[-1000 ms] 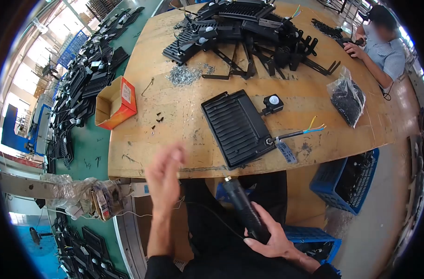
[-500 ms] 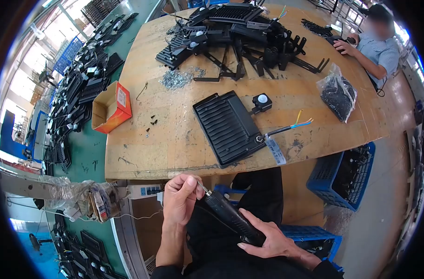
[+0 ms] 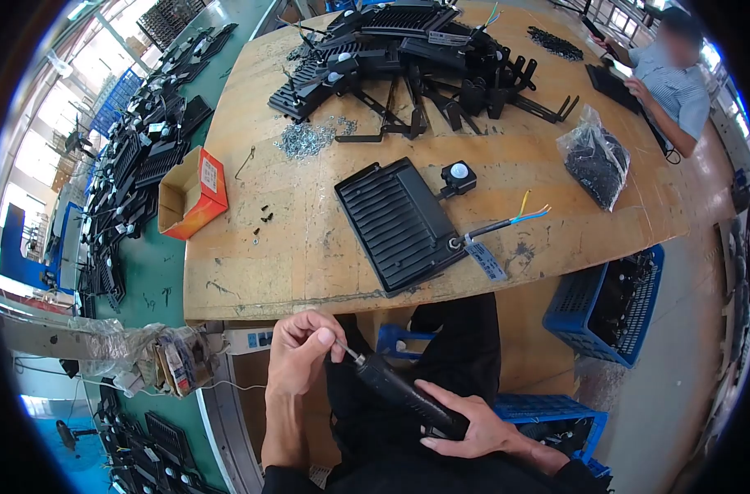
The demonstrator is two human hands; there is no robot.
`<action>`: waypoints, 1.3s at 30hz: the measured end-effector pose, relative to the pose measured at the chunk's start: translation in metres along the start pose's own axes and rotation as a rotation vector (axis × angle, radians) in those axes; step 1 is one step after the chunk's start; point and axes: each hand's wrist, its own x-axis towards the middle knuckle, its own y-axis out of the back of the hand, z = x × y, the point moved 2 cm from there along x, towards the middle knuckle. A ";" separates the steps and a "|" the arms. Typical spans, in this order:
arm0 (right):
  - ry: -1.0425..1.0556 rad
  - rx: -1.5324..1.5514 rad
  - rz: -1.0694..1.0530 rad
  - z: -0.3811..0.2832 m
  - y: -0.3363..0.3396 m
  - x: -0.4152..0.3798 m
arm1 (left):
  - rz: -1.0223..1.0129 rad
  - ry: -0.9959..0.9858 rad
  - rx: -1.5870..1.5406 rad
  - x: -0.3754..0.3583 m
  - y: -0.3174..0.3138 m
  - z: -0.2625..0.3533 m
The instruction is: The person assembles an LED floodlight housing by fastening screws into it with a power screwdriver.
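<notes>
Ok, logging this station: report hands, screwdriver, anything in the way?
Right hand grips power screwdriver; left hand pinches bit at its nose. Sensor floodlight lies ahead, ribs up. Worktable edge between them.

Factory workshop; heaped lamp units (image 3: 375, 59); green bench (image 3: 148, 267); blue crate (image 3: 571, 317).

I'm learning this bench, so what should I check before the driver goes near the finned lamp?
1. Right hand around the black driver: ok.
2. Left hand clear of the driver's tip: not ok, its fingers pinch the thin bit there.
3. Bit fully seated: cannot tell.
4. Finned lamp lying on the table: ok.
5. Small dark screws at hand on the table: ok.
</notes>
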 end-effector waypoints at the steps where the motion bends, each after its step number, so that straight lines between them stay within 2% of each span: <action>1: -0.001 0.000 0.004 0.004 -0.001 -0.001 | -0.107 -0.039 -0.158 0.000 0.000 -0.003; 4: -0.048 0.111 -0.074 0.011 -0.005 0.005 | -0.056 -0.034 -0.076 0.002 0.002 -0.013; 5: -0.090 -0.030 0.003 0.005 -0.003 0.009 | 0.002 0.063 -0.021 0.000 -0.003 -0.011; 7: -0.133 -0.250 0.144 -0.002 0.000 0.015 | 0.054 0.136 0.089 0.008 -0.008 -0.012; 8: -0.119 -0.253 0.125 -0.004 0.000 0.017 | 0.084 0.187 0.137 0.015 -0.011 -0.008; 9: -0.078 -0.185 0.194 -0.005 0.000 0.018 | 0.097 0.178 0.140 0.020 -0.014 -0.004; 11: 0.021 -0.142 0.311 -0.002 0.002 0.018 | -0.032 0.219 0.076 0.032 -0.021 0.005; 12: 0.026 -0.140 0.305 -0.004 0.006 0.019 | -0.026 0.215 0.079 0.039 -0.019 0.013; 14: 0.036 -0.135 0.310 -0.009 0.015 0.021 | 0.005 0.025 0.411 0.061 -0.012 0.037; 16: 0.087 -0.165 0.344 -0.004 0.020 0.024 | 0.203 -0.245 0.892 0.107 0.017 0.051; 18: 0.050 -0.089 0.360 0.004 0.025 0.024 | 0.338 -0.472 1.179 0.159 0.048 0.060; 20: 0.059 -0.071 0.375 0.006 0.028 0.027 | 0.268 -0.658 1.393 0.198 0.062 0.064; 21: 0.063 -0.061 0.385 0.007 0.030 0.027 | 0.264 -0.655 1.397 0.212 0.066 0.065; 23: 0.057 -0.042 0.400 0.010 0.030 0.025 | 0.181 -0.722 1.630 0.231 0.070 0.058; 30: 0.052 0.006 0.488 0.021 0.034 0.006 | 0.077 -0.705 1.765 0.256 0.077 0.060; 34: 0.003 -0.012 0.516 0.026 0.030 -0.010 | 0.087 -0.661 1.850 0.276 0.087 0.057; 38: -0.039 0.012 0.523 0.038 0.021 -0.030 | 0.117 -0.612 1.751 0.262 0.057 0.062; 39: -0.059 0.020 0.523 0.039 0.018 -0.035 | 0.205 -0.600 1.622 0.250 0.043 0.061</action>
